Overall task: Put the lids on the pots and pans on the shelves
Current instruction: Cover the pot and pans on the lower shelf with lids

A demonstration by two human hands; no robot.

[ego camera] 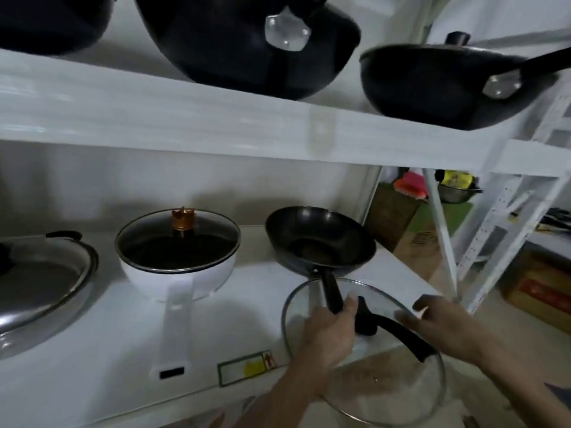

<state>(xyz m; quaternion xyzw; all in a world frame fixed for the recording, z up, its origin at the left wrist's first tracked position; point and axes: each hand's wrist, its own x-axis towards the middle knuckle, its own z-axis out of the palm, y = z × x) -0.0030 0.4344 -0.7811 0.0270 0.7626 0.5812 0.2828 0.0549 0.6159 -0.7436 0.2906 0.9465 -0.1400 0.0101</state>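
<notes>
An uncovered black frying pan (318, 239) sits at the right end of the lower shelf (92, 350), its handle pointing toward me. My left hand (330, 329) is closed around the end of that handle. A round glass lid (386, 387) with a black arched handle (398, 332) hovers tilted over the shelf's front edge, just in front of the pan. My right hand (445, 329) grips the lid at its right rim. To the left stands a white pot (176, 273) wearing a glass lid with a copper knob (183, 219).
A steel-lidded pan (40, 288) is at the far left. The upper shelf (185, 118) carries three black woks (247, 44), the right one (432, 84) lidded. White shelf posts (441, 239), boxes and a steel bowl (457, 193) stand to the right.
</notes>
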